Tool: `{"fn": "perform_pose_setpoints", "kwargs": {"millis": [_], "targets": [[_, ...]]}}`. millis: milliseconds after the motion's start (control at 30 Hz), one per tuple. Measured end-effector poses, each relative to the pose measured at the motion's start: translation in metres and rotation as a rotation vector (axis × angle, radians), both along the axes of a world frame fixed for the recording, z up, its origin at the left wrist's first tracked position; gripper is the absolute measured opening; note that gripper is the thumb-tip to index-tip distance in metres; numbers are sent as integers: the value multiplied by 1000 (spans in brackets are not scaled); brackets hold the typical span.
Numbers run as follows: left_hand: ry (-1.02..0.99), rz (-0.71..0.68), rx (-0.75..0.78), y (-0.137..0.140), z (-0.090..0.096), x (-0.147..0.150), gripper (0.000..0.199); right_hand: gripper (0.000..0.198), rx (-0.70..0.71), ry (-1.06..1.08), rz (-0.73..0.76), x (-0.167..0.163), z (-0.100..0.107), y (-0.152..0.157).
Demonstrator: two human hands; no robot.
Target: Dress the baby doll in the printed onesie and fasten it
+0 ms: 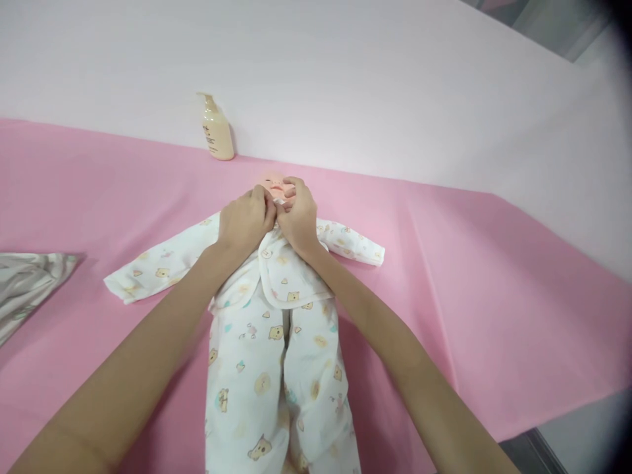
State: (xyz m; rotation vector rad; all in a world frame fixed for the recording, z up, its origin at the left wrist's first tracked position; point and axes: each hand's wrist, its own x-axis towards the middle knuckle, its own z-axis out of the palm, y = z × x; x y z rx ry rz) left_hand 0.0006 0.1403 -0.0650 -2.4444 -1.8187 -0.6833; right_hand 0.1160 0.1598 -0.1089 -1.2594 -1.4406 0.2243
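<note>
Right up close, here are the bear-print trousers [247, 382], both legs stretched toward us on the pink-covered desk [474, 296], with two bare forearms coming in on either side. Just beyond the waist lies the matching jacket [296, 270], the centre of all the attention, flat on its back around the doll [276, 189], its rounded front flaps meeting in the middle, the right-hand one over the other. Both sleeves reach outward, the left one long and sloping toward us, the right one ending in a pale cuff. Up at the collar, there's the action: the left hand [245, 214] is curled, thumb and fingers pinched on the neckline, and the right hand [299, 217] meets it there, thumb and forefinger closed on the fabric, its other fingers bent above, partly covering the doll's head. Whether a tie or a snap sits between those fingertips is too small to tell. Out to the left, a crumpled pale cloth [29, 283] pokes into view. And farthest off, a cream pump bottle [217, 135] stands upright at the back edge, just beside the white wall [395, 85].
</note>
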Motion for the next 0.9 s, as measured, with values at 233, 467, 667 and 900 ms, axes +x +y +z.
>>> {"fn": "perform_pose_setpoints", "kwargs": {"millis": [233,467,667,900], "targets": [[33,-23,57,-2,1,0,36,39,34,27,-11,-1,0,-1],[-7,-40,12,-2,2,-2,40,39,5,-15,-49,-5,14,-16],[-266,-191,-150,-10,15,-7,28,34,-40,-9,-69,-7,20,-24],[-193,-229,-347,-14,34,-22,47,26,-281,-389,78,10,58,-42]]}}
